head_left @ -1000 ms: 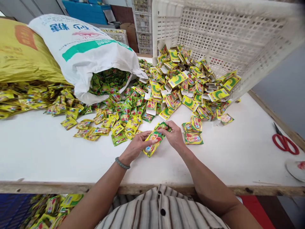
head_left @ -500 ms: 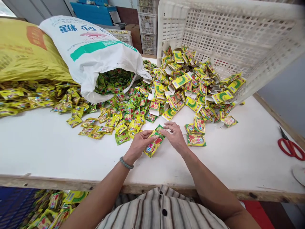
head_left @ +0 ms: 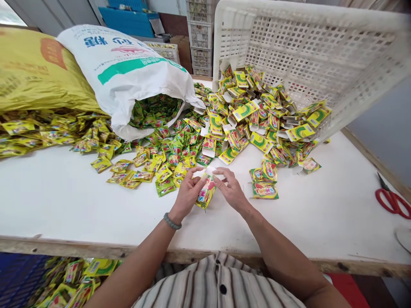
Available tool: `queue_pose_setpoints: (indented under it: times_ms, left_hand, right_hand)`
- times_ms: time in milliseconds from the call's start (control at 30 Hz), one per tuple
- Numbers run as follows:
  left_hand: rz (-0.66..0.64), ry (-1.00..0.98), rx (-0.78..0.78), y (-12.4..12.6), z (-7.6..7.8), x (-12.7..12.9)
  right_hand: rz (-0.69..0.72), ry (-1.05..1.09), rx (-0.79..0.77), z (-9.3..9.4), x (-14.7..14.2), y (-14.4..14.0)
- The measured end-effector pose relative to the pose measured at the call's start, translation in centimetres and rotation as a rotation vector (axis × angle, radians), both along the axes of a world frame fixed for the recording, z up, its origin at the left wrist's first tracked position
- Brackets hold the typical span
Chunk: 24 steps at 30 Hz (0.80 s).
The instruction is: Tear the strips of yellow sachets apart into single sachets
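Between my hands is a small yellow-and-green printed carton [head_left: 206, 194], held tilted above the table, with its white flap at the far end. My left hand [head_left: 190, 188] grips its left side, thumb on the printed face. My right hand [head_left: 231, 188] pinches the far end at the flap. Fingers partly hide that end, so the flap's exact fold cannot be seen. Left of my hands lie small yellow candy sachets [head_left: 163, 172] and green candy sachets [head_left: 175, 147]. To the right, a few more cartons [head_left: 265, 190] lie together on the table.
A white plastic crate [head_left: 289, 47] lies tipped, cartons [head_left: 245, 109] spilling from it. Back left are an open white sack [head_left: 128, 72] of green sachets and a yellow sack [head_left: 28, 72]. Red-handled scissors [head_left: 392, 200] lie far right. A blue basket [head_left: 19, 273] of cartons stands below the table edge.
The green sachet seen at the carton's far end is no longer visible; the white flap shows there now. My right fingers have moved left and closed onto that end.
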State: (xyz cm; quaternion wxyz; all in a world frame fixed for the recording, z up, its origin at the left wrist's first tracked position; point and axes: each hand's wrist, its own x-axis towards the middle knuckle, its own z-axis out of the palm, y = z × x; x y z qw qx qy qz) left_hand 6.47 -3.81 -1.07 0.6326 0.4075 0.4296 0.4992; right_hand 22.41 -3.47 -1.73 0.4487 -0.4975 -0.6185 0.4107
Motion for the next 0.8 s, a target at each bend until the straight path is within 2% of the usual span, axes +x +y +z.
queue_pose_setpoints:
  times_ms: [100, 233, 367, 433, 500, 600, 700, 800]
  left_hand:
    - [0.04, -0.03, -0.022, 0.2, 0.2, -0.1]
    - [-0.052, -0.1, -0.124, 0.2, 0.4, -0.5]
    - [-0.103, -0.056, -0.136, 0.1, 0.1, -0.7]
    - [-0.088, -0.024, -0.118, 0.2, -0.2, -0.6]
    - [-0.06, -0.008, -0.104, 0.2, -0.4, -0.6]
    - [-0.037, 0.009, -0.12, 0.3, -0.7, -0.7]
    - [-0.065, 0.02, -0.16, 0.3, -0.9, -0.7]
    - [-0.067, 0.001, -0.149, 0.2, -0.8, -0.7]
  right_hand:
    - [0.039, 0.171, -0.066, -0.1, -0.2, 0.0]
    - [0.167, 0.214, -0.158, -0.2, -0.6, -0.3]
    - [0.138, 0.298, -0.237, 0.1, -0.5, -0.5]
    - [0.152, 0.363, -0.263, 0.3, -0.4, -0.4]
    - [0.174, 0.318, -0.237, 0.2, -0.3, -0.3]
    - [0.102, 0.23, -0.187, -0.2, -0.2, 0.0]
    - [-0.002, 0.335, -0.253, -0.6, 0.0, 0.4]
    - [-0.033, 0.459, -0.332, -0.7, 0.1, 0.7]
